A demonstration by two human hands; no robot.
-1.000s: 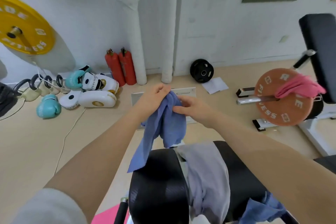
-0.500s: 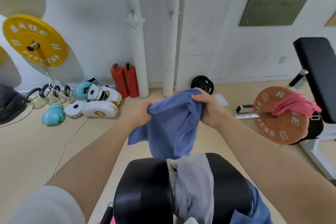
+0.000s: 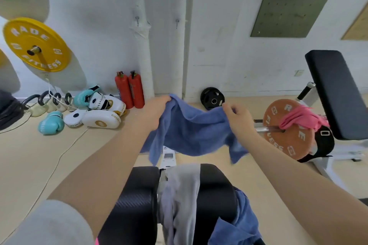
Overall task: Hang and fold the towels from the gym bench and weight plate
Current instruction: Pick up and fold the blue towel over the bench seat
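A blue towel [image 3: 191,131] hangs spread in the air between my two hands, above the floor in front of the bench. My left hand [image 3: 157,107] grips its upper left edge and my right hand [image 3: 237,115] pinches its upper right edge. Below me the black gym bench [image 3: 137,205] carries a grey towel [image 3: 181,195] draped over its middle and another blue towel [image 3: 237,223] on its right side. At the right a pink towel [image 3: 300,117] lies over the top of an orange weight plate [image 3: 290,137].
Two wall hooks [image 3: 137,19] sit on white pipes straight ahead. Two red fire extinguishers [image 3: 129,90], boxing gloves and pads [image 3: 99,109], kettlebells and a black plate [image 3: 212,98] line the wall's foot. A yellow plate [image 3: 35,44] hangs at the left. A second black bench pad [image 3: 336,93] stands at the right.
My hands have moved apart and upward, pulling the bunched blue towel open into a wide spread. The view has tilted up toward the wall.
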